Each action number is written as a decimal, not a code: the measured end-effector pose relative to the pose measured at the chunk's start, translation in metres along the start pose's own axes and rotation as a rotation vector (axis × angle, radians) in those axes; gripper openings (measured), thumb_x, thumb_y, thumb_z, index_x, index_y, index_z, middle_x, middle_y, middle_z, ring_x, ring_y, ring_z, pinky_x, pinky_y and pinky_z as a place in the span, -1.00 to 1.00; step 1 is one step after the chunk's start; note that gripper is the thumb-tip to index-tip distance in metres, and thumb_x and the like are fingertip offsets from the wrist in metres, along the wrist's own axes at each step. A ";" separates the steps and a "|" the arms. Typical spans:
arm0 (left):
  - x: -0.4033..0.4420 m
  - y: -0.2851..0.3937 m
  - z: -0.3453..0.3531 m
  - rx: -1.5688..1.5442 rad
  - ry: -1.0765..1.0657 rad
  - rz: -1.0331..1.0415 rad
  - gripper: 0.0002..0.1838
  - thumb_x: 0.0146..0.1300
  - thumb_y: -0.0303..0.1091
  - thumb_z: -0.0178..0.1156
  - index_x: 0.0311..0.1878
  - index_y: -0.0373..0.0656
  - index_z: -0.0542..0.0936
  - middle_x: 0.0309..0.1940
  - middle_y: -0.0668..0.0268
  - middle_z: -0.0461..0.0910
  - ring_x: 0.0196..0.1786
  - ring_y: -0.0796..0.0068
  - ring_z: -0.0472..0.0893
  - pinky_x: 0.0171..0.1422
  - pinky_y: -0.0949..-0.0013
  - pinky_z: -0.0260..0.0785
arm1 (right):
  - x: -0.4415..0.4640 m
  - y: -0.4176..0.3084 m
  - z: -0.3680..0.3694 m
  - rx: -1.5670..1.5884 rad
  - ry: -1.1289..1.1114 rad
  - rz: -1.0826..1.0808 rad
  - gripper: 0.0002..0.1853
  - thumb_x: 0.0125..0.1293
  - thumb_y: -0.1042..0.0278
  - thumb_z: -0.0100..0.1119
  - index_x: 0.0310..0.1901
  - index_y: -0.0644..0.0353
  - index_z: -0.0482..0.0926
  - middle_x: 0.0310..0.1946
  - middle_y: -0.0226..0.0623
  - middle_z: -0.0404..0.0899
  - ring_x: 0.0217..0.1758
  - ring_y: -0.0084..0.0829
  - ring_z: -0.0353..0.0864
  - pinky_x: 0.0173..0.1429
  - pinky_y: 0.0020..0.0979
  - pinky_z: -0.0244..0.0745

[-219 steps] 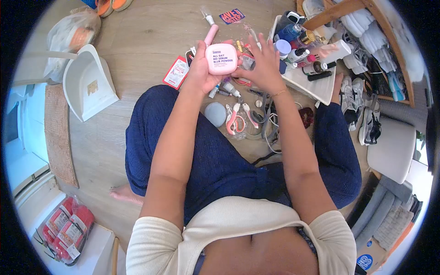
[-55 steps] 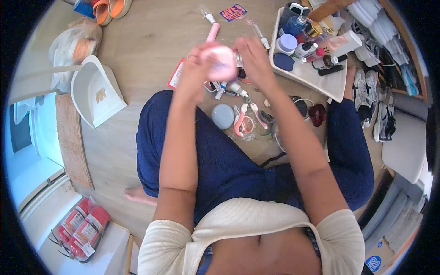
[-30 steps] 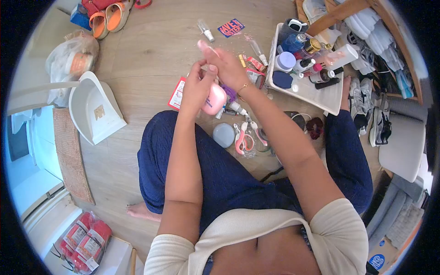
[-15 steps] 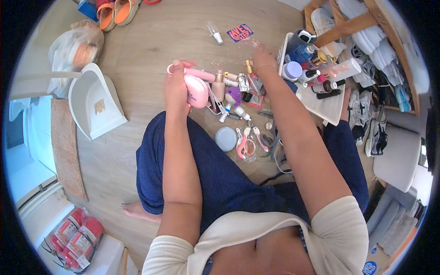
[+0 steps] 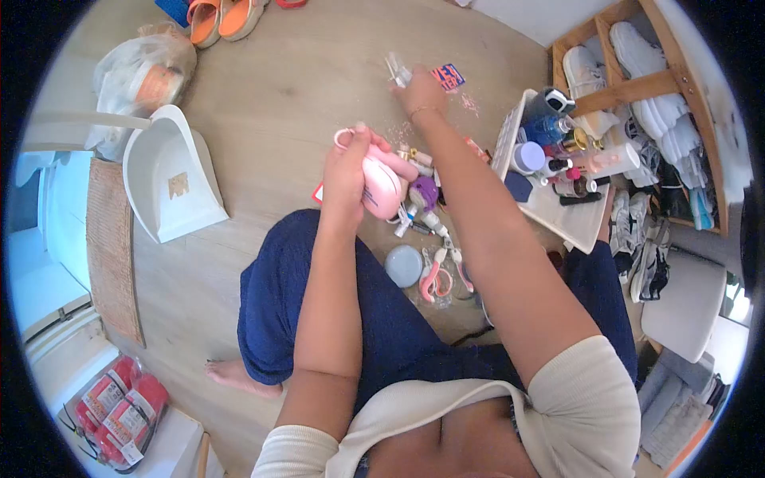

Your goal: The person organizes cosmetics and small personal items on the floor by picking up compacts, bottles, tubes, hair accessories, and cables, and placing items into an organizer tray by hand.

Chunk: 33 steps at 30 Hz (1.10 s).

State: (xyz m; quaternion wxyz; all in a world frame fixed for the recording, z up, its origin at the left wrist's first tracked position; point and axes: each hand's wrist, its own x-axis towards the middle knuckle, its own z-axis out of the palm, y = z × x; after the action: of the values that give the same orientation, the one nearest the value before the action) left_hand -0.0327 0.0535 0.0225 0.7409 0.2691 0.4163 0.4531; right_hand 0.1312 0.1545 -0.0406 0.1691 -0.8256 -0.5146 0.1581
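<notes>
My left hand (image 5: 348, 171) is wrapped round a pink powder compact (image 5: 382, 190), and a pink tube with a ring-shaped end also lies in its grasp. Farther forward, my right hand (image 5: 421, 94) closes on a small clear vial (image 5: 398, 72) with a white cap. Just beyond its fingers a blue and orange card (image 5: 449, 77) lies partly covered on the floor. Below the hands are a purple crocheted item (image 5: 423, 193), white-capped tubes, a round grey-blue case (image 5: 404, 266) and pink-handled nippers (image 5: 434, 276).
A white tray (image 5: 586, 239) of bottles and jars stands at the right, beside a wooden rack (image 5: 674, 82) of shoes. At the left are a white dustpan (image 5: 171, 175) and a plastic bag (image 5: 147, 76). Pink crumbs are scattered on the floor.
My right hand has moved left and forward from beside the tray to the vial and taken hold of it. My left hand still holds the compact and tube, now slightly farther right.
</notes>
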 end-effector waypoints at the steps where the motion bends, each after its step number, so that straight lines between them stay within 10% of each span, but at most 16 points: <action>1: 0.000 0.001 -0.001 0.001 -0.015 -0.026 -0.77 0.31 -0.19 0.02 -0.33 -0.15 0.45 -0.38 0.25 0.51 -0.32 0.45 0.49 -0.22 0.40 0.36 | 0.001 -0.001 0.007 -0.007 0.018 0.026 -0.54 -0.01 0.07 0.30 -0.15 0.24 0.52 -0.25 -0.03 0.60 -0.14 -0.05 0.60 -0.07 -0.13 0.49; 9: 0.005 -0.007 -0.016 -0.013 -0.069 -0.023 -0.77 0.33 -0.18 0.02 -0.29 -0.15 0.46 -0.38 0.28 0.51 -0.27 0.50 0.51 -0.14 0.40 0.37 | -0.039 0.002 -0.068 0.125 0.239 -0.027 -0.66 0.04 0.14 0.21 -0.20 0.19 0.53 -0.33 -0.06 0.60 -0.25 -0.09 0.61 -0.17 -0.15 0.49; 14: 0.002 -0.012 -0.015 0.088 -0.202 -0.022 -0.76 0.32 -0.17 0.01 -0.26 -0.16 0.44 -0.35 0.27 0.49 -0.19 0.44 0.48 -0.06 0.35 0.35 | -0.122 0.051 -0.200 -0.007 0.146 -0.429 -0.63 0.08 0.16 0.22 -0.10 0.17 0.53 -0.36 -0.19 0.61 -0.30 -0.31 0.61 -0.18 -0.31 0.49; 16: -0.002 -0.014 -0.009 0.134 -0.233 -0.003 -0.75 0.31 -0.16 0.01 -0.26 -0.17 0.44 -0.36 0.27 0.49 -0.20 0.45 0.48 -0.06 0.35 0.35 | -0.147 0.085 -0.261 0.195 0.146 -0.266 -0.64 0.09 0.19 0.25 -0.10 0.16 0.53 -0.33 -0.26 0.63 -0.26 -0.46 0.60 -0.17 -0.37 0.49; 17: -0.003 -0.015 -0.008 0.156 -0.237 -0.024 -0.76 0.31 -0.17 0.01 -0.27 -0.17 0.44 -0.36 0.27 0.49 -0.22 0.45 0.48 -0.08 0.36 0.35 | -0.154 0.107 -0.281 0.244 0.266 -0.314 -0.62 -0.02 0.18 0.21 -0.15 0.17 0.55 -0.39 -0.11 0.59 -0.35 -0.14 0.61 -0.20 -0.31 0.48; 18: -0.007 -0.016 -0.005 0.183 -0.238 -0.044 -0.76 0.31 -0.17 0.01 -0.28 -0.18 0.44 -0.37 0.27 0.48 -0.24 0.46 0.48 -0.10 0.37 0.35 | -0.180 0.094 -0.316 0.509 0.131 0.070 -0.66 0.07 0.27 0.24 -0.08 0.10 0.53 -0.17 -0.21 0.63 -0.16 -0.32 0.63 -0.06 -0.28 0.48; 20: -0.019 -0.016 0.011 0.210 -0.245 -0.070 -0.76 0.30 -0.18 0.01 -0.28 -0.18 0.44 -0.37 0.26 0.49 -0.26 0.46 0.48 -0.11 0.38 0.33 | -0.193 0.140 -0.340 0.040 0.310 -0.098 -0.72 0.05 0.30 0.24 -0.19 0.20 0.56 -0.34 -0.21 0.62 -0.26 -0.41 0.61 -0.16 -0.39 0.47; 33: -0.032 -0.046 0.026 0.398 -0.288 -0.174 -0.77 0.31 -0.17 0.00 -0.28 -0.15 0.44 -0.37 0.27 0.50 -0.25 0.48 0.47 -0.11 0.45 0.31 | -0.173 0.242 -0.203 -0.145 0.180 0.009 -0.65 0.04 0.28 0.22 -0.12 0.18 0.45 -0.23 -0.11 0.58 -0.14 -0.11 0.58 -0.08 -0.15 0.46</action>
State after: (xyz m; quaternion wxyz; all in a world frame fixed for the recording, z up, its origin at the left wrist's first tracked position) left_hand 0.0023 0.0042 0.0118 0.7613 0.4346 0.4089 0.2537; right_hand 0.3401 -0.1251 0.0484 0.1539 -0.8488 -0.5037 0.0464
